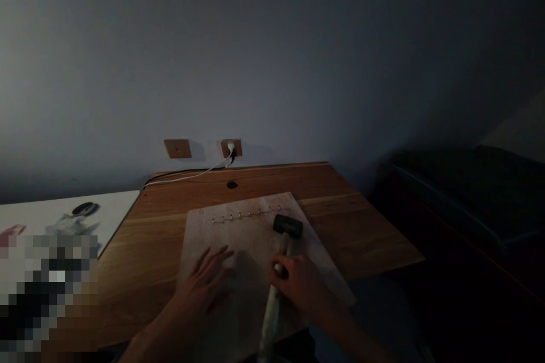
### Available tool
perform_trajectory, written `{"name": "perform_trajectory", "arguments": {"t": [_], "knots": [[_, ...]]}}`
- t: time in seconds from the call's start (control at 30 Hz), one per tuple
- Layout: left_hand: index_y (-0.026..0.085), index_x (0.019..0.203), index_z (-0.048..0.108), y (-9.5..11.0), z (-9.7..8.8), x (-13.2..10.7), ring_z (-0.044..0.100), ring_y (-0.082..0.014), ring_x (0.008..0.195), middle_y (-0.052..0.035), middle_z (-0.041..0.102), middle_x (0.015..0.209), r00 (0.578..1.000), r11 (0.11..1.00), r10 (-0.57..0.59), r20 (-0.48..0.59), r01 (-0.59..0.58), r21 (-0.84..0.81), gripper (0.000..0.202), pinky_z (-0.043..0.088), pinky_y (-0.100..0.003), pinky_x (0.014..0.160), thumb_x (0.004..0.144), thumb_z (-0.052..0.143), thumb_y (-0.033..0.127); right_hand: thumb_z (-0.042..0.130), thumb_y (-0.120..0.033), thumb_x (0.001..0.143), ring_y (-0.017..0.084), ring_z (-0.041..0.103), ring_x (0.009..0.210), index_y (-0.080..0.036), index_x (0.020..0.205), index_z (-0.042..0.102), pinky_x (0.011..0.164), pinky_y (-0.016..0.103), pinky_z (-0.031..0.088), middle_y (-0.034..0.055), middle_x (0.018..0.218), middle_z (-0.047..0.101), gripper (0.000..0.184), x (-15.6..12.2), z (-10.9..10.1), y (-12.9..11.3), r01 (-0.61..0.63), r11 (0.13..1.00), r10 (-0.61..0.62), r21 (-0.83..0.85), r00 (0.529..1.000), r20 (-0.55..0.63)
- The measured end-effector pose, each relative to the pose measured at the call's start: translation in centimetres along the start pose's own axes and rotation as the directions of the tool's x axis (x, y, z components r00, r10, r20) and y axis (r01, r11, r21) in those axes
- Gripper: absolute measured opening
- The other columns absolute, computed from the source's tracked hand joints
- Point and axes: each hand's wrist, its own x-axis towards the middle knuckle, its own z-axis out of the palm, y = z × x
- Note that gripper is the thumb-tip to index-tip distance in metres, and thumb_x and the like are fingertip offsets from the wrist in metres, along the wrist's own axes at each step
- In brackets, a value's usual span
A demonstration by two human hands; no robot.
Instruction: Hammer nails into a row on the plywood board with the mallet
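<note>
A pale wooden board (251, 238) lies on a brown wooden desk (340, 221). A row of several small nails (246, 214) stands near the board's far edge. My left hand (208, 278) lies flat on the board with its fingers spread, holding nothing. My right hand (298, 283) is closed around the light handle of a mallet (286, 235). The mallet's black head rests on the board just right of the nail row. The handle's near end runs out past the board's front edge.
A white cable (191, 176) runs from a wall socket (231, 148) along the desk's back edge, near a round cable hole (232, 185). A white surface with printed shapes (63, 215) adjoins the desk on the left. Dark furniture (468, 193) stands to the right.
</note>
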Motion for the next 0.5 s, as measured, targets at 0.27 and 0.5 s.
{"name": "perform_trajectory", "arguments": {"t": [0.27,0.5], "knots": [[0.024,0.131,0.058,-3.5,0.8,-0.1,0.048,-0.0322,0.140,-0.0128,0.050,0.151,0.991,0.991,-0.088,-0.098,0.097,0.093,0.034,0.043,-0.058,0.115,0.101,0.053,0.037,0.055,-0.026,0.096,0.025,0.077,0.089,-0.026,0.107,0.077,0.077,0.032,0.052,0.0074,0.096,0.081,0.025,0.0,-1.8,5.2,-0.051,0.998,0.043,-0.046,0.986,-0.161],[0.023,0.129,0.056,-6.1,0.2,3.8,0.059,-0.0306,0.124,-0.0137,0.054,0.141,0.937,0.958,-0.284,-0.204,0.288,-0.010,0.033,0.051,-0.053,0.105,0.099,0.052,0.036,0.052,-0.038,0.101,0.025,0.076,0.088,-0.026,0.111,0.076,0.072,0.030,0.051,0.0081,0.096,0.080,0.028,0.9,-3.8,6.2,0.042,0.994,-0.051,-0.104,0.995,-0.082]]}}
